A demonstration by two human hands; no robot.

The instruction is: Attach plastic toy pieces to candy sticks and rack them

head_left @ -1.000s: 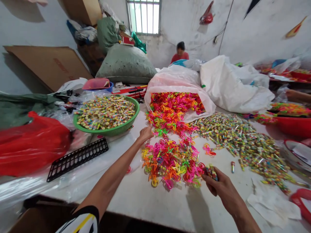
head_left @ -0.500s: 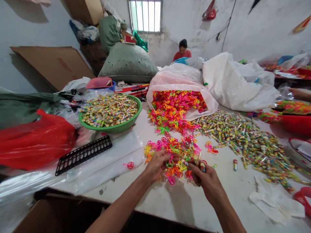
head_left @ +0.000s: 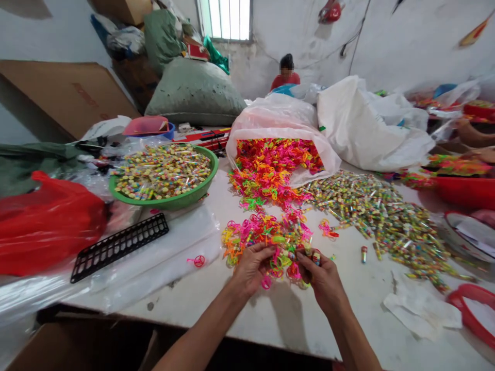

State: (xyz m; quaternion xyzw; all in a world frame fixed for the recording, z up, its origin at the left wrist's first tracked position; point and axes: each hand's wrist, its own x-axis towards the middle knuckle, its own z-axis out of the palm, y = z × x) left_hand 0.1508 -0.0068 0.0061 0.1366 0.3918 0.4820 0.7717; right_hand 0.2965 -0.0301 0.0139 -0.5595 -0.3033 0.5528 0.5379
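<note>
My left hand (head_left: 252, 268) is closed, thumb and fingers pinching a small pink plastic piece (head_left: 276, 253) above the near pile. My right hand (head_left: 323, 274) is curled round several little clear tubes with coloured filling; the end of one tube (head_left: 316, 256) pokes out above the fingers. Another small tube (head_left: 288, 254) lies between the two sets of fingertips, pointing at the pink piece; whether they are joined I cannot tell. Under and behind both hands spreads a pile of bright plastic ring-shaped pieces (head_left: 247, 232) in pink, orange, yellow and green.
A white sack (head_left: 328, 149) spills more bright pieces behind the pile. Loose filled tubes (head_left: 386, 221) are heaped to the right. At left stand a green basin (head_left: 181, 202) of tubes and a black slotted tray (head_left: 119, 248). Beyond the sacks sits a person in red (head_left: 285, 80).
The hands have come closer together, bringing the tube in the right fingers up to the pink piece in the left. The whole view has shifted slightly.
</note>
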